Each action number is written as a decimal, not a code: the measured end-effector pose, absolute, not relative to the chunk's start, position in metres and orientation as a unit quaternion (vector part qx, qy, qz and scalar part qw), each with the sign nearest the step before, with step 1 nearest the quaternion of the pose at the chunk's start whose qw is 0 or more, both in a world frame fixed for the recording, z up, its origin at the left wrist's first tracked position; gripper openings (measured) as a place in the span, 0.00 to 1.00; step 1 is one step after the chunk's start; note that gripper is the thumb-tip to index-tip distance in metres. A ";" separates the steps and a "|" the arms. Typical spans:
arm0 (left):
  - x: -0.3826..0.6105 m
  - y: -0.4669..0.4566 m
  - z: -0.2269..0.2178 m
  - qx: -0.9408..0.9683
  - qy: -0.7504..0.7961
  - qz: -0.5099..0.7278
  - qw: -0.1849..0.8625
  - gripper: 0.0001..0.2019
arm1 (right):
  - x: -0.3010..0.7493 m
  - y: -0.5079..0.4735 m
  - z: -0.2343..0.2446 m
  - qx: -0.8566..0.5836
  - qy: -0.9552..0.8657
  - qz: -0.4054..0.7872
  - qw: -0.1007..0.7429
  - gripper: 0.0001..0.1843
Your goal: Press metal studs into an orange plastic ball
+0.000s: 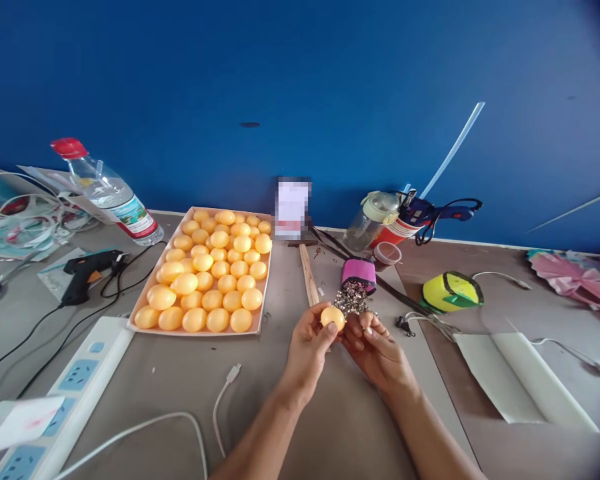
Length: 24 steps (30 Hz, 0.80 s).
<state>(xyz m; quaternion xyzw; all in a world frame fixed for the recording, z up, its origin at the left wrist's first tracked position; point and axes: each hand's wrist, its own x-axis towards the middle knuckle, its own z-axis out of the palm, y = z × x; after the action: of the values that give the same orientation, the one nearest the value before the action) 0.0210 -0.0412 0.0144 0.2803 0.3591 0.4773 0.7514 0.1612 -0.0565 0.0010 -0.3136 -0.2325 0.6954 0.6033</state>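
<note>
My left hand (307, 343) pinches a yellow-orange plastic egg (333, 319) between thumb and fingers, in front of my body. Close beside it, my right hand (380, 353) is closed, its thumb and index fingertip pressed together; whatever is between them is too small to make out. Just beyond both hands lies a heap of small shiny metal pieces (354, 298), spilling from the mouth of a pink-and-black container (359, 274) tipped on its side. To the left, a shallow box (200, 332) is filled with rows of similar eggs (213, 270).
At left are a black glue gun (87, 277), a water bottle (125, 207) and a white power strip (75, 387). A wooden stick (308, 273) lies mid-table. Behind the hands stand a lidded jar (373, 220) and red cup (397, 230). A yellow-green roll (453, 292) and folded paper (523, 377) lie right.
</note>
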 end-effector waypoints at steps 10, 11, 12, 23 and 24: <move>0.019 -0.040 0.019 0.289 0.384 0.451 0.752 0.27 | 0.157 -0.059 0.002 -0.265 -0.240 0.707 0.609 0.07; 0.019 -0.040 0.019 0.302 0.387 0.448 0.748 0.27 | 0.156 -0.058 0.002 -0.267 -0.246 0.703 0.612 0.07; 0.019 -0.040 0.019 0.315 0.390 0.443 0.743 0.28 | 0.155 -0.057 0.002 -0.270 -0.251 0.697 0.615 0.06; 0.016 -0.038 0.016 0.510 0.450 0.432 0.592 0.28 | 0.148 -0.052 -0.004 -0.320 -0.263 0.671 0.615 0.11; 0.016 -0.038 0.016 0.527 0.452 0.435 0.574 0.27 | 0.147 -0.052 -0.004 -0.324 -0.264 0.669 0.615 0.12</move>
<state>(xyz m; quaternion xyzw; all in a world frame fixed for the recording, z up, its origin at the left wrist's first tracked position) 0.0156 -0.0383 0.0164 0.5266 0.4522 0.4349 0.5736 0.1466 -0.0523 -0.0038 -0.3239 -0.2640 0.6688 0.6148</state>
